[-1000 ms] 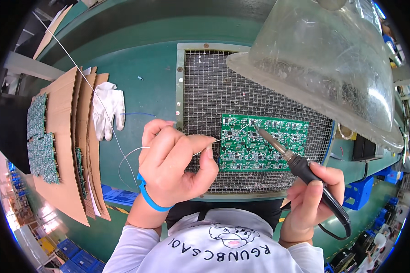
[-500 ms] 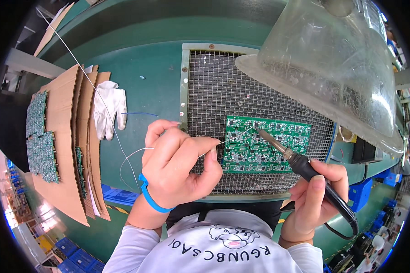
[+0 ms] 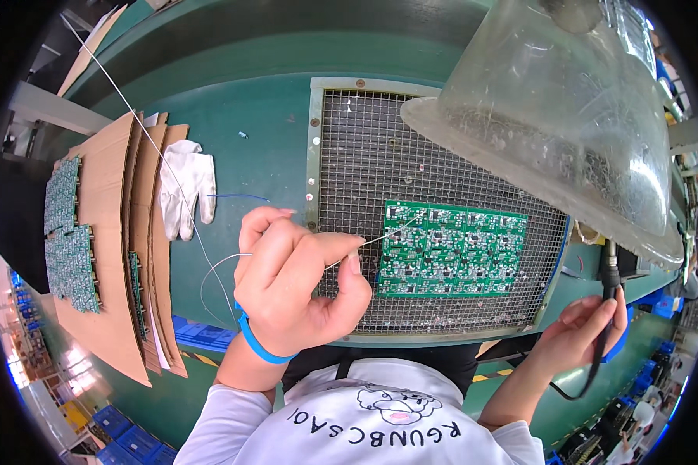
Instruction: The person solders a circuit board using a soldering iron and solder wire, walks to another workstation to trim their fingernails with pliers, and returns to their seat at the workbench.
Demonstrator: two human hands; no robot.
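My left hand [image 3: 298, 283] pinches a thin solder wire [image 3: 392, 233] between thumb and forefinger. The wire's free end reaches over the upper left part of a green circuit board panel [image 3: 451, 249], which lies on a wire mesh in a metal frame [image 3: 357, 170]. Behind the hand the wire loops and runs up to the far left. Off to the right of the board, my right hand [image 3: 585, 329] is closed round the dark handle of a soldering iron [image 3: 610, 283]. The iron points away from me, its tip hidden by the rim of the clear hood.
A clear plastic hood [image 3: 558, 116] overhangs the mesh at the far right. To the left, a white glove [image 3: 184, 186] and a blue wire [image 3: 240, 196] lie on the green table [image 3: 264, 147]. Cardboard sheets [image 3: 105, 232] carry more circuit boards [image 3: 71, 267] at the far left.
My right hand has carried the soldering iron off the board, to the right and under the hood's rim. My left hand has drawn slightly left with the solder wire.
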